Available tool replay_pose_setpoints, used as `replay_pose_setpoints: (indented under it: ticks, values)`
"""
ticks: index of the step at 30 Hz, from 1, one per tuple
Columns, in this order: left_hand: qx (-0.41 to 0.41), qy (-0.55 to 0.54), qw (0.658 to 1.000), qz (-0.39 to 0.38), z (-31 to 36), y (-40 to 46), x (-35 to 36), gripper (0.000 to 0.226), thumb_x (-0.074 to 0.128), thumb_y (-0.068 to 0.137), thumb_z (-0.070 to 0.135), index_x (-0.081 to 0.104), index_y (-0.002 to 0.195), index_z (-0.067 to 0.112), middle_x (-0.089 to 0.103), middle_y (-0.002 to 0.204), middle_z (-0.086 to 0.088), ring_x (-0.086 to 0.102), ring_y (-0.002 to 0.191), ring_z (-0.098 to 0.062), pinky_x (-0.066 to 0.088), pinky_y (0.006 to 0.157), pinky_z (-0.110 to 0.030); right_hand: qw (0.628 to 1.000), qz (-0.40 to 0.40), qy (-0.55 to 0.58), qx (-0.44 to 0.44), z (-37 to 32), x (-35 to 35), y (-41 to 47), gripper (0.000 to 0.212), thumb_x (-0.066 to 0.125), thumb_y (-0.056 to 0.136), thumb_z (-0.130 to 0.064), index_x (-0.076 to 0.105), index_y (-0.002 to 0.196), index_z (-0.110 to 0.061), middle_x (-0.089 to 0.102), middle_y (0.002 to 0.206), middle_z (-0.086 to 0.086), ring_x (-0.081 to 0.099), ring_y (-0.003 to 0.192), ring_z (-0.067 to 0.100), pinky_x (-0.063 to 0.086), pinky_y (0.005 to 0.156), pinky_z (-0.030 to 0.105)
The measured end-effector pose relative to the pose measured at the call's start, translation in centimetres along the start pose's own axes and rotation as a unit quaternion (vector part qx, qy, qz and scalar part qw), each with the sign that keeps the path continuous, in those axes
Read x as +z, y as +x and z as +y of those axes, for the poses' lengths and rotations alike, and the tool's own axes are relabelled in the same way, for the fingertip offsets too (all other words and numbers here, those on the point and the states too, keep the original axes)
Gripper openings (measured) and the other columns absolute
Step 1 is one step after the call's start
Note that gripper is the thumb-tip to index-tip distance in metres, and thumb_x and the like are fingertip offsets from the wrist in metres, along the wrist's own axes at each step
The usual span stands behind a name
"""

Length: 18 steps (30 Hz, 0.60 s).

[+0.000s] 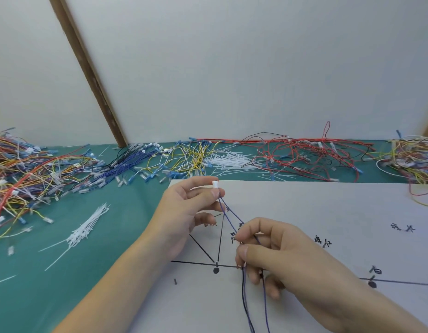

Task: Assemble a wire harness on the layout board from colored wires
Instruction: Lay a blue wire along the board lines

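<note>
The green surface (64,248) carries nearly all the stock. Loose colored wires (35,169) are heaped beyond and to the left of the left hand, and yellow wires (191,155) and red wires (304,152) are strung out along the far edge. None of these are sorted or routed.

The white layout board (328,212) lies under both hands. Its drawn black lines (201,261) and black dots (216,270) mark the paths, with handwritten labels to the right of the right hand. No wire appears laid along those lines apart from the ones in hand, so I judge the harness to be at an early stage, with most of the routing and all the tying left.

White cable ties (88,227) lie in a bunch left of the left forearm, and more lie beyond the hands. They look unused.

The left hand (189,212) is raised above the board, thumb and forefinger pinching the blue wire pair (228,217) just under its white connector (215,184).

The right hand (280,255), nearer the person, pinches the same blue wires lower down. Their tails and a black wire (244,296) run on below it.
</note>
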<state>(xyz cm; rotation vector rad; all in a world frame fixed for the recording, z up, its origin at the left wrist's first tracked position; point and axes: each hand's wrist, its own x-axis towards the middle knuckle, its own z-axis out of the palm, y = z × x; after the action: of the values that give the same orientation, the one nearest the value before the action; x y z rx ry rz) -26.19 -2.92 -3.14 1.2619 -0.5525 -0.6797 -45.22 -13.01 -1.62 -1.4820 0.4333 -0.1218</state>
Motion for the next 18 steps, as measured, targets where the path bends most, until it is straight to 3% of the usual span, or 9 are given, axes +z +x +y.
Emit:
replay_pose_setpoints:
  ticks: [2, 5, 8, 15, 18]
  values:
    - [-0.009, -0.029, 1.0, 0.003, 0.3, -0.1, 0.0, 0.034, 0.081, 0.077, 0.015, 0.077, 0.111, 0.014, 0.074, 0.092, -0.008, 0.068, 0.067, -0.018, 0.052, 0.049, -0.023, 1.0, 0.004, 0.01, -0.008, -0.1, 0.0, 0.0, 0.012, 0.068, 0.093, -0.011, 0.069, 0.099, -0.021, 0.069, 0.075, 0.007, 0.057, 0.062, 0.017, 0.039, 0.041, 0.024]
    - [-0.028, -0.077, 0.997, -0.007, 0.8, -0.1, -0.1, 0.022, 0.081, 0.075, 0.02, 0.08, 0.097, 0.016, 0.071, 0.088, -0.002, 0.068, 0.065, -0.012, 0.053, 0.049, -0.02, 0.999, -0.011, 0.037, -0.019, -0.5, 0.1, -0.2, 0.016, 0.075, 0.088, -0.021, 0.072, 0.097, -0.035, 0.065, 0.072, 0.005, 0.057, 0.064, 0.015, 0.039, 0.043, 0.023]
    - [-0.03, -0.111, 0.993, -0.015, 1.1, -0.1, 0.0, 0.019, 0.078, 0.077, 0.026, 0.074, 0.093, 0.016, 0.072, 0.088, 0.0, 0.072, 0.072, -0.011, 0.056, 0.053, -0.02, 0.998, -0.005, 0.048, -0.032, -0.5, 0.2, -0.3, 0.024, 0.071, 0.093, -0.017, 0.071, 0.101, -0.04, 0.063, 0.07, 0.005, 0.057, 0.062, 0.016, 0.041, 0.043, 0.025]
    - [0.006, -0.084, 0.996, 0.002, 1.2, -0.3, 0.0, 0.028, 0.079, 0.076, 0.026, 0.068, 0.098, 0.014, 0.072, 0.081, -0.003, 0.071, 0.064, -0.014, 0.052, 0.047, -0.02, 0.997, 0.039, 0.056, -0.038, -0.2, 0.6, -0.2, 0.023, 0.065, 0.096, -0.016, 0.069, 0.106, -0.037, 0.064, 0.07, 0.004, 0.047, 0.04, 0.018, 0.036, 0.035, 0.022]
    - [0.011, -0.078, 0.997, 0.008, 1.2, -0.3, 0.2, 0.033, 0.081, 0.075, 0.026, 0.067, 0.102, 0.012, 0.07, 0.078, -0.002, 0.068, 0.059, -0.013, 0.049, 0.044, -0.02, 0.998, 0.037, 0.035, -0.029, -0.2, 0.6, -0.3, 0.017, 0.061, 0.1, -0.014, 0.069, 0.108, -0.027, 0.072, 0.08, 0.007, 0.053, 0.041, 0.024, 0.04, 0.035, 0.023]
